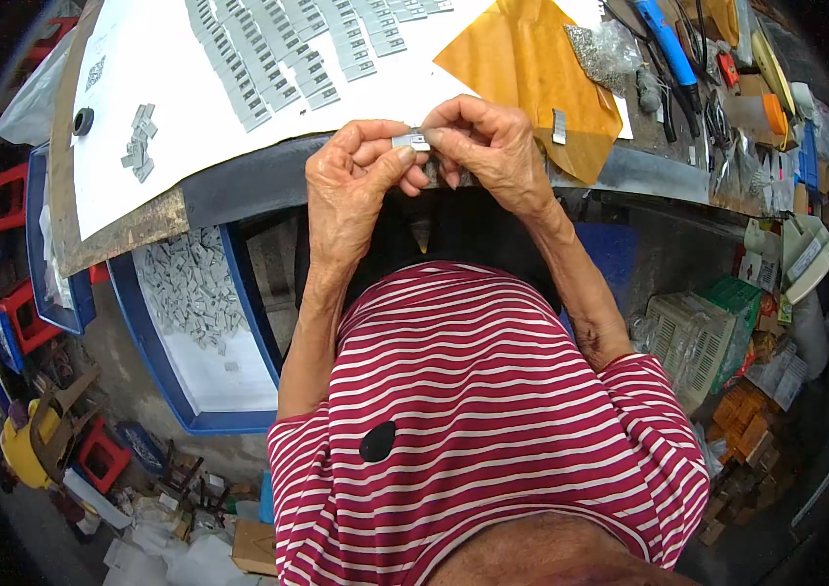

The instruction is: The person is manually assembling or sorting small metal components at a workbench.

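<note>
Just over the table's near edge, my left hand (pixel 344 186) pinches a small flat grey rectangular piece (pixel 403 143) with a dark slot near one end. My right hand (pixel 502 161) has its thumb and forefinger pressed together at that piece's right end; whatever lies between these fingertips is too small to make out. Rows of similar grey pieces (pixel 283 54) are laid out on the white sheet (pixel 156 59) beyond my hands. A loose heap of grey pieces (pixel 139 145) lies to the left. One single grey piece (pixel 559 127) rests on a brown paper envelope (pixel 522 59).
Small metal bits (pixel 602 57) sit in clear plastic on the envelope. A blue-handled tool (pixel 666 41) and clutter occupy the table's right. A black ring (pixel 82 121) lies far left. Below left stands a blue tray (pixel 207 422) with many grey pieces; crates (pixel 683 337) stand lower right.
</note>
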A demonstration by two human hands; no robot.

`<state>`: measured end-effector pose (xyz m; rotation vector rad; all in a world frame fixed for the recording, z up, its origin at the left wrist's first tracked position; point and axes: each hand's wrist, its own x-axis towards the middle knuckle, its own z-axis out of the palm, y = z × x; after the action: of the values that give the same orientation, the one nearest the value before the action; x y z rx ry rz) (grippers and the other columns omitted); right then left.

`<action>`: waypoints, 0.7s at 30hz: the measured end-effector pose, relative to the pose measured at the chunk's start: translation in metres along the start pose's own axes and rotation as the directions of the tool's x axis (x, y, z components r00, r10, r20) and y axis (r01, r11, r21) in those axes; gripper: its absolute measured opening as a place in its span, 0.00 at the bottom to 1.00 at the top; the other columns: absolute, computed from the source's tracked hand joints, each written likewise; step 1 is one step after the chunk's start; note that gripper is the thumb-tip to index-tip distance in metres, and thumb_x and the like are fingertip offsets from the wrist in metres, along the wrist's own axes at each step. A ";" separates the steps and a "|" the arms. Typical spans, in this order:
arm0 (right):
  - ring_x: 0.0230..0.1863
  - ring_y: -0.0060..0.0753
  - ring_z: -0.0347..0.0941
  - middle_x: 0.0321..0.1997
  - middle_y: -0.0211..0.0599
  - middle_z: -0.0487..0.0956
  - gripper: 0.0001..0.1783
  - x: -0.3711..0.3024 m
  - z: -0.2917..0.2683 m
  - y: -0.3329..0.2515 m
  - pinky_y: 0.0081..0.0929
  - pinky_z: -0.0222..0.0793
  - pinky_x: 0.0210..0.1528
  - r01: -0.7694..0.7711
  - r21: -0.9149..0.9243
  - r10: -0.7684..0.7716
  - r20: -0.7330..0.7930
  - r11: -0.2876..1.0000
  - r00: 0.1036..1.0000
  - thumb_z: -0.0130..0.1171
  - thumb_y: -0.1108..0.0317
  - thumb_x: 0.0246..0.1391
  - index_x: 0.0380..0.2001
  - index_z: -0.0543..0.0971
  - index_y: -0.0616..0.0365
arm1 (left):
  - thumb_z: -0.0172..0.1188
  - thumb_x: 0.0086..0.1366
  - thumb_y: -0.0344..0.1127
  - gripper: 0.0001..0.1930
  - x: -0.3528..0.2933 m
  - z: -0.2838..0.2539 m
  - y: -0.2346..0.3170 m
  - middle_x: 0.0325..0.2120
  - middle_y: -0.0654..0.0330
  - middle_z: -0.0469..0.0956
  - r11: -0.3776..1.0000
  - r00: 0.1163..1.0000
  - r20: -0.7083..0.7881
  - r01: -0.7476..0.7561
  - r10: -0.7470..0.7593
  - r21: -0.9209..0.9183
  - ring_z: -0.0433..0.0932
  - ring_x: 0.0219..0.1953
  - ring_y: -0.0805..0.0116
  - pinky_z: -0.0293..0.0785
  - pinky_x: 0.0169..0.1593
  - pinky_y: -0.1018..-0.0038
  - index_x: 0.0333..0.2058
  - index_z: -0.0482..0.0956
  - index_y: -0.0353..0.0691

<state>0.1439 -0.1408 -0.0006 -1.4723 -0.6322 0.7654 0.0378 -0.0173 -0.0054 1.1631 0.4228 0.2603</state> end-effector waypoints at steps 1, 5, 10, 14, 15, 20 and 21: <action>0.17 0.14 0.67 0.20 0.30 0.73 0.06 0.000 0.000 -0.001 0.12 0.65 0.19 -0.014 -0.005 0.014 -0.001 1.000 1.000 0.53 0.73 0.51 0.29 0.74 0.66 | 0.55 0.56 0.22 0.10 0.000 0.000 0.000 0.25 0.54 0.77 1.000 1.000 0.007 -0.001 0.000 0.011 0.76 0.24 0.73 0.73 0.27 0.82 0.38 0.71 0.26; 0.17 0.14 0.67 0.20 0.30 0.73 0.05 0.001 -0.001 0.001 0.12 0.65 0.19 -0.058 0.079 0.058 0.002 0.995 0.998 0.53 0.74 0.49 0.29 0.74 0.66 | 0.54 0.56 0.22 0.10 0.000 -0.001 -0.002 0.25 0.54 0.77 1.000 1.000 0.012 0.010 -0.010 0.008 0.76 0.24 0.73 0.73 0.27 0.82 0.38 0.71 0.27; 0.17 0.15 0.66 0.20 0.31 0.74 0.05 0.002 -0.003 0.005 0.12 0.63 0.18 -0.064 0.182 0.058 0.037 0.981 0.998 0.53 0.75 0.48 0.29 0.74 0.67 | 0.54 0.56 0.21 0.10 0.000 -0.001 -0.001 0.25 0.53 0.77 1.000 1.000 0.023 0.015 -0.015 0.009 0.75 0.24 0.73 0.72 0.27 0.82 0.38 0.70 0.27; 0.17 0.15 0.66 0.20 0.31 0.73 0.05 0.002 -0.002 0.009 0.12 0.63 0.18 -0.069 0.252 0.063 0.033 0.965 0.998 0.53 0.76 0.48 0.28 0.74 0.67 | 0.54 0.56 0.21 0.10 0.000 -0.001 -0.001 0.25 0.54 0.76 1.000 0.999 0.033 0.014 -0.014 0.002 0.75 0.24 0.74 0.72 0.27 0.83 0.38 0.70 0.27; 0.17 0.15 0.66 0.20 0.31 0.73 0.05 0.002 -0.001 0.009 0.12 0.63 0.18 -0.069 0.251 0.064 0.027 0.966 0.998 0.53 0.75 0.48 0.28 0.74 0.67 | 0.54 0.56 0.21 0.10 0.000 -0.001 -0.001 0.25 0.54 0.76 1.000 1.000 0.029 0.011 -0.011 0.011 0.75 0.24 0.74 0.72 0.27 0.83 0.38 0.70 0.28; 0.16 0.14 0.65 0.20 0.31 0.73 0.05 0.003 0.000 0.010 0.11 0.61 0.17 -0.095 0.229 0.095 0.014 0.969 0.995 0.53 0.75 0.47 0.27 0.73 0.66 | 0.54 0.57 0.22 0.09 0.000 0.001 -0.002 0.25 0.55 0.76 0.999 1.000 0.026 -0.010 0.009 0.045 0.75 0.24 0.75 0.72 0.27 0.84 0.38 0.71 0.29; 0.16 0.14 0.65 0.20 0.30 0.73 0.05 0.003 0.000 0.009 0.11 0.61 0.17 -0.093 0.213 0.094 0.007 0.973 0.996 0.53 0.74 0.47 0.27 0.73 0.66 | 0.54 0.57 0.22 0.09 0.000 0.001 -0.002 0.25 0.56 0.76 0.997 0.999 0.030 -0.020 0.018 0.076 0.75 0.24 0.76 0.72 0.27 0.84 0.38 0.71 0.29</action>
<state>0.1448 -0.1389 -0.0096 -1.3123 -0.4652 0.8764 0.0385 -0.0188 -0.0070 1.2448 0.3987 0.2448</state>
